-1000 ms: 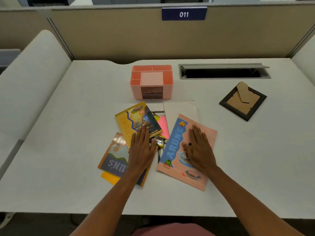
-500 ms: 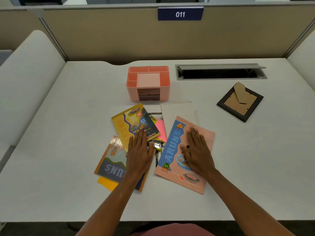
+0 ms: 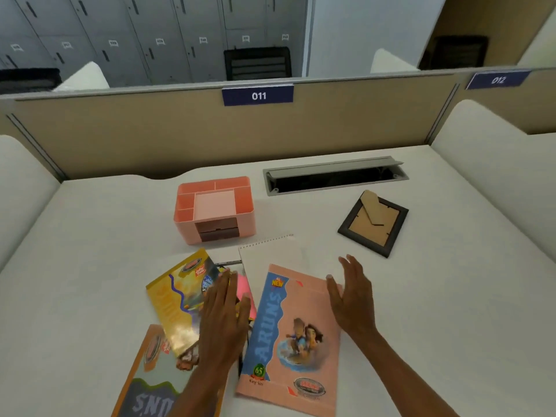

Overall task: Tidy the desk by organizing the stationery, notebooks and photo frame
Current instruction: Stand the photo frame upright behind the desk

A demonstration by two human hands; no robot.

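Several notebooks lie scattered near the desk's front. My left hand rests flat, fingers straight, over the yellow notebook and the orange-edged notebook. A pink "ARUNS" notebook lies to the right, with a white spiral pad partly under it. My right hand hovers open at the pink notebook's right edge, fingers spread. A pink sticky pad and a pen peek out between the books. The pink desk organizer stands behind them. A dark photo frame lies face down at the right.
A grey cable slot with its lid up runs along the back of the white desk. A beige partition labelled 011 closes the far side. White side panels flank the desk on both sides.
My right hand has lifted off the pink notebook and shifted to its right edge. The camera has tilted up and moved closer. My left hand stays on the left notebooks.
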